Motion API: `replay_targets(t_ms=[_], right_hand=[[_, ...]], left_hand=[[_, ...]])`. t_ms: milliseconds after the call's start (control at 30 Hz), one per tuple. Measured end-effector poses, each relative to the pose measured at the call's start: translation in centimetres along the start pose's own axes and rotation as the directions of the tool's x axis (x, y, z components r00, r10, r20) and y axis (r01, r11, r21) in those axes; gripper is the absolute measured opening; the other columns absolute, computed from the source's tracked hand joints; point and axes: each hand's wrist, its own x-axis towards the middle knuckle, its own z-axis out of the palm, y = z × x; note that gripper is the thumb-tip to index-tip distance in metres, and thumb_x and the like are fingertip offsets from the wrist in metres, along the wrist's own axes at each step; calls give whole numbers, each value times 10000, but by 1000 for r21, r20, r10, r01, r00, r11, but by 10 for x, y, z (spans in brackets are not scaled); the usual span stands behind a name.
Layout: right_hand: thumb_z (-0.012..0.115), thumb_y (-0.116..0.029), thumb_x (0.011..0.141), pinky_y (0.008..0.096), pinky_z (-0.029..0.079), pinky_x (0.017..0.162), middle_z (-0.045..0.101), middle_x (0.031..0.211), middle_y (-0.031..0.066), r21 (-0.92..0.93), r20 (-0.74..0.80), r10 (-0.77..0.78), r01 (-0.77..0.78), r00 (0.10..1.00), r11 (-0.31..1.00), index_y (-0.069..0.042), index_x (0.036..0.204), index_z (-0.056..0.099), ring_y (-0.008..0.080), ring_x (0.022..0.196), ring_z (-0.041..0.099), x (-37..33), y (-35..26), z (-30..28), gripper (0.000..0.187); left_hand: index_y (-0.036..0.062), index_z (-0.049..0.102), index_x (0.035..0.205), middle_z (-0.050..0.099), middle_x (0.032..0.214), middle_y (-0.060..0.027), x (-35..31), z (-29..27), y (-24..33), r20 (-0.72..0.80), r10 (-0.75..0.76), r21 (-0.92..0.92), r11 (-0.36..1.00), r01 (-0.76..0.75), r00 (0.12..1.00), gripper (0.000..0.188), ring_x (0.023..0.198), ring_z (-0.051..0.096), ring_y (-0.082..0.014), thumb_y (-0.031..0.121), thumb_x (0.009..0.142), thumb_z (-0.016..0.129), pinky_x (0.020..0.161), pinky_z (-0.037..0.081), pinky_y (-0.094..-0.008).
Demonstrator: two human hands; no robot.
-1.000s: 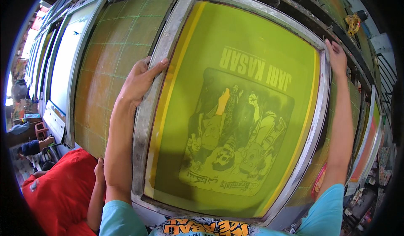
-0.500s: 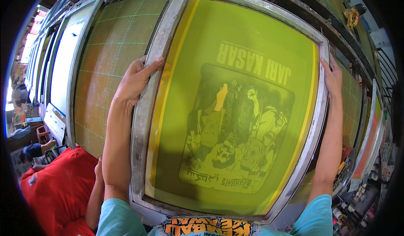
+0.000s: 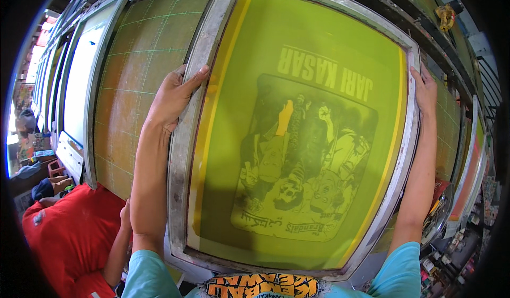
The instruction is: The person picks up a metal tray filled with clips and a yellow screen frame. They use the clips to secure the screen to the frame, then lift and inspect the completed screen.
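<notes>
Between my arms is a large screen printing frame (image 3: 179, 192), a grey metal border around yellow-green mesh that carries a picture of figures and lettering, upside down to me. My left hand (image 3: 179, 93) is closed on its left side, thumb on the front face and fingers mostly hidden behind. On the opposite side my right hand (image 3: 424, 91) grips the border, thumb at the front edge, fingers partly out of sight. Tilted somewhat, the frame covers most of what lies behind it.
Flat boards with thin green grid lines (image 3: 151, 59) stand behind, in a rack. At lower left is a person in a red shirt (image 3: 69, 234), close by my left arm. A yellow-brown object (image 3: 445, 17) hangs upper right. Small bottles and jars (image 3: 451, 263) crowd the lower right.
The frame and my hands have shifted slightly to the right in view, the frame's top edge a little higher. The person in red has moved slightly.
</notes>
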Motion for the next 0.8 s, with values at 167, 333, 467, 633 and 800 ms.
replay_targets(t_ms=[167,333,467,633,800], right_hand=[[671,-268,934,259,401,1010,630,1295,112,-55,21,24,-22,1000,998,39,1364,547,143,1139,580,-2,-8,2,543],[675,-329,908,291,410,1015,645,1287,141,-73,-8,-13,12,1000,997,2,1343,581,184,1171,597,4,7,-1,554],[665,-307,928,263,398,1012,625,1306,134,-103,6,32,-31,999,994,36,1379,529,157,1149,583,-2,-10,1,582],[670,-316,922,261,396,1015,623,1307,142,-115,-3,17,-17,1000,993,36,1380,528,166,1158,581,4,1,-3,595],[678,-358,900,291,416,1004,661,1256,152,-106,-17,-27,25,999,994,6,1334,588,203,1138,615,2,4,-2,573]], left_hand=[[-56,609,1180,699,1017,-99,0,-4,1,14,-43,10,999,42,999,461,869,649,-112,335,947,682,770,515,-257],[-57,607,1182,700,1013,-103,4,-3,-5,30,17,-21,1000,-16,999,461,852,656,-120,331,946,681,763,517,-255],[-67,597,1191,702,1011,-113,5,-4,-4,15,35,-10,999,-35,999,472,849,662,-126,326,944,682,765,517,-253],[-53,622,1162,685,1014,-83,3,-2,3,16,-7,31,1000,6,1000,419,881,626,-89,313,961,652,797,485,-251],[-103,542,1237,693,1048,-147,5,-2,7,20,-78,9,997,78,997,562,890,669,-142,342,930,696,805,519,-253]])
